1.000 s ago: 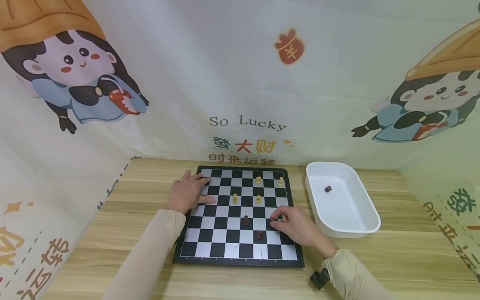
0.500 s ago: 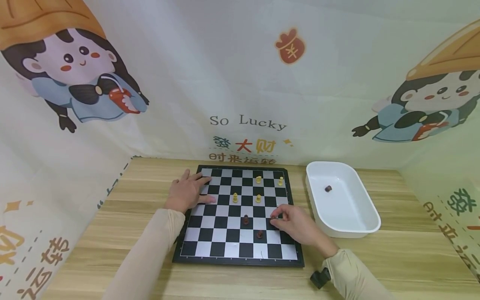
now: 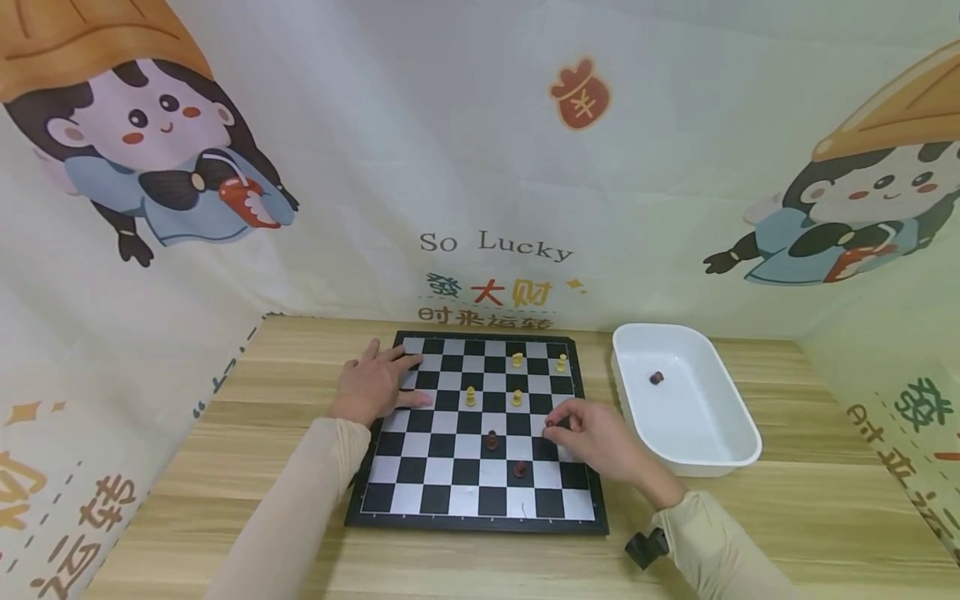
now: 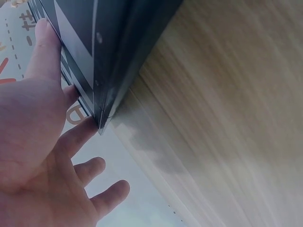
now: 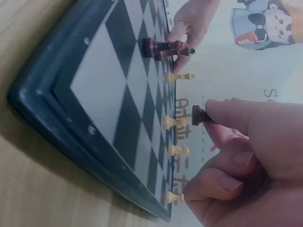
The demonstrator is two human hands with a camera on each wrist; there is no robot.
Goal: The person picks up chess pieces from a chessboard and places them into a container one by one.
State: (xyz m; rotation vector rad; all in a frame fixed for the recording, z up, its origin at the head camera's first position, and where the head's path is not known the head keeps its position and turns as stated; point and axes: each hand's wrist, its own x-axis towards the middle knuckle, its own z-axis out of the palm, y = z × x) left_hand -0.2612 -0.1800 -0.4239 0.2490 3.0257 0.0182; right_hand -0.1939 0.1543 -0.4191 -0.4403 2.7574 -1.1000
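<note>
My right hand [image 3: 598,435] pinches a dark brown chess piece [image 5: 200,115] between thumb and forefinger. The piece is up off the chessboard [image 3: 450,472], over its right side; its top is hidden by the fingers. My left hand [image 3: 371,388] rests on the board's left edge with fingers spread. In the left wrist view its thumb [image 4: 45,45] lies along the board's face and other fingers reach past the edge. Two dark pieces stand on the near half, one [image 3: 492,440] further in than the other [image 3: 521,469]. Several yellow pieces, among them one [image 3: 470,396] near the middle, stand on the far half.
A white plastic tray [image 3: 693,429] sits on the wooden table [image 3: 780,400] to the right of the board. Inside it lies one dark piece [image 3: 657,377]. A printed cloth [image 3: 480,167] hangs behind and at both sides.
My right hand has risen a little from the dark square, carrying the pinched dark piece up and slightly away from me. My left hand and the other pieces stay put.
</note>
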